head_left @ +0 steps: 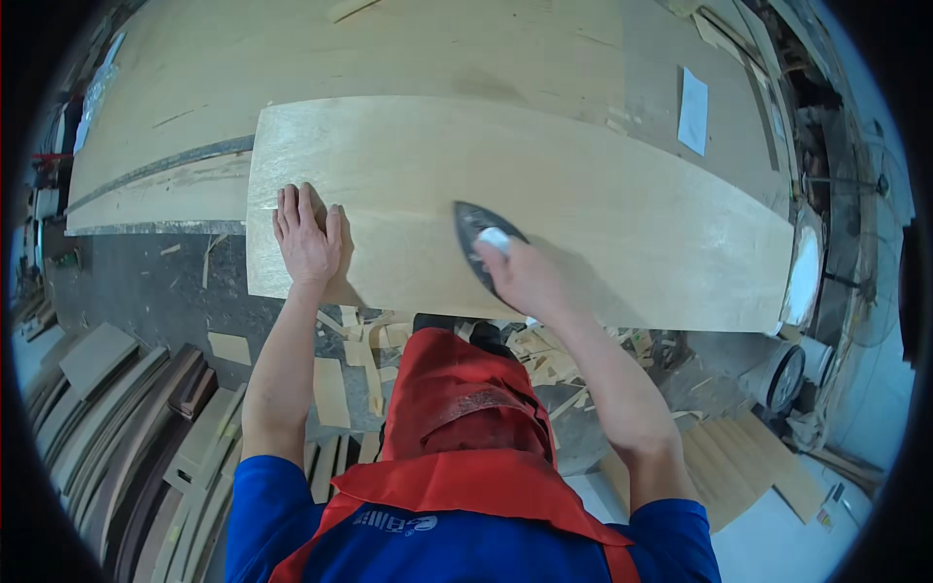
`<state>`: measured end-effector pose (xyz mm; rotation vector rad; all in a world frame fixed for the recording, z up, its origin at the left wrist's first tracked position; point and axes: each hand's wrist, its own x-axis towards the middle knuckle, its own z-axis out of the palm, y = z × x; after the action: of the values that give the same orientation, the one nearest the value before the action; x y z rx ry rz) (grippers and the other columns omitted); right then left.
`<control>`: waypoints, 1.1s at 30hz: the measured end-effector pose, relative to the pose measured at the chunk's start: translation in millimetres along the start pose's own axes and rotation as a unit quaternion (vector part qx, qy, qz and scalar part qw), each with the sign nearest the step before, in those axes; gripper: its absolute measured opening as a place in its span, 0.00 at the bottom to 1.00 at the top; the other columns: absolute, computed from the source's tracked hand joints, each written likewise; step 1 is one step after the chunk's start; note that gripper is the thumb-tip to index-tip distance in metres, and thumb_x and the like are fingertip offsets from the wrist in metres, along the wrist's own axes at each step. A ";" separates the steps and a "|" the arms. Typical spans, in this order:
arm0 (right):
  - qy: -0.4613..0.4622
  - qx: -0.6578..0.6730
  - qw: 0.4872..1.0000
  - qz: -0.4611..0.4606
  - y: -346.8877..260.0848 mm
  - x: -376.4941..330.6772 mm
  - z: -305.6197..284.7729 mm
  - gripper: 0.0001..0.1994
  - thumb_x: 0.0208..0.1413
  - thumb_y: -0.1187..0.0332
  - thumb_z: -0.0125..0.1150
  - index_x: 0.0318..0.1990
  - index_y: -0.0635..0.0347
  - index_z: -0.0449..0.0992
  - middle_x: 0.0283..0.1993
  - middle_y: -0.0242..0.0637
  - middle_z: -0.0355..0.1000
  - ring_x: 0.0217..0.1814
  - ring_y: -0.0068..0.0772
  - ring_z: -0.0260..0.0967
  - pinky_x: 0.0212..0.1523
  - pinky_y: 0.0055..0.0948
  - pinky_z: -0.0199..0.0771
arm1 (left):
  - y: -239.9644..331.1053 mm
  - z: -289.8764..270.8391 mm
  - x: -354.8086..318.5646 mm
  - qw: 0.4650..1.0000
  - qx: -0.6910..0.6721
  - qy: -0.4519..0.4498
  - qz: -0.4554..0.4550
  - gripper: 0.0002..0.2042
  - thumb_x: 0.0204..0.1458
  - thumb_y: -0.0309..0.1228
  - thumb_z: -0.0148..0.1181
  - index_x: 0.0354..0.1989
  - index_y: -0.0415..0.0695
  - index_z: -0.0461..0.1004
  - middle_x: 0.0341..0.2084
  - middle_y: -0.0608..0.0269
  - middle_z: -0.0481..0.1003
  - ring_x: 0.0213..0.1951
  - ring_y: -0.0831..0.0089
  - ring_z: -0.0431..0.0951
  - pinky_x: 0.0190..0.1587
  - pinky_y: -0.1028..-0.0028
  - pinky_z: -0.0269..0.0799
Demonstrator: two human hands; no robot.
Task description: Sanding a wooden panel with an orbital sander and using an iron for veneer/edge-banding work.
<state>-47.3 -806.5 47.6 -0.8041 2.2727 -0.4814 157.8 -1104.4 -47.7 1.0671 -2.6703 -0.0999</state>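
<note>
A pale wood veneer-faced panel [603,223] lies across the workbench in front of me, its near edge reaching over the floor. Flat on its left part rests my left hand [307,238], fingers stretched out, holding nothing. My right hand [530,277] is closed round the light handle of a clothes iron [466,228]. The iron's dark pointed plate lies on the panel near its middle, tip toward the far left. The hand and iron are slightly blurred, and the handle is partly hidden by the fingers.
The large workbench [437,53] extends beyond the panel, with a white sheet of paper [693,110] at the right. Wood scraps [544,358] litter the floor beneath the near edge. Stacked boards [126,408] stand at the lower left; more panels [748,462] lie at the lower right.
</note>
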 end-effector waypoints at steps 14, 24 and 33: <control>-0.105 -0.023 0.991 -0.078 42.3 8.3 -43.9 0.19 0.73 0.54 0.51 0.49 0.61 0.80 0.39 0.57 0.80 0.43 0.64 0.79 0.44 0.49 0.78 | 19.0 5.2 5.3 0.998 0.023 -0.004 -0.055 0.36 0.67 0.49 0.54 0.75 0.35 0.59 0.74 0.34 0.57 0.77 0.41 0.52 0.78 0.44 0.44; -0.194 -0.019 0.975 -0.105 26.5 29.3 -84.5 0.19 0.73 0.52 0.53 0.55 0.57 0.79 0.42 0.58 0.80 0.45 0.63 0.79 0.47 0.51 0.77 | 60.0 10.4 3.8 0.992 0.054 0.017 -0.115 0.37 0.67 0.51 0.53 0.74 0.33 0.59 0.73 0.32 0.58 0.77 0.40 0.52 0.78 0.45 0.43; -0.226 -0.059 0.969 -0.082 -2.5 48.1 -67.9 0.22 0.72 0.49 0.53 0.60 0.54 0.78 0.47 0.59 0.79 0.51 0.64 0.77 0.51 0.49 0.78 | 37.5 14.8 -0.8 0.983 -0.103 0.087 -0.126 0.28 0.73 0.41 0.44 0.73 0.32 0.62 0.71 0.35 0.63 0.75 0.44 0.59 0.77 0.52 0.49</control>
<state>-121.8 -832.3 74.4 -1.0485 1.8327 -0.2071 129.4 -1077.1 -56.1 1.2764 -2.3029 -0.3106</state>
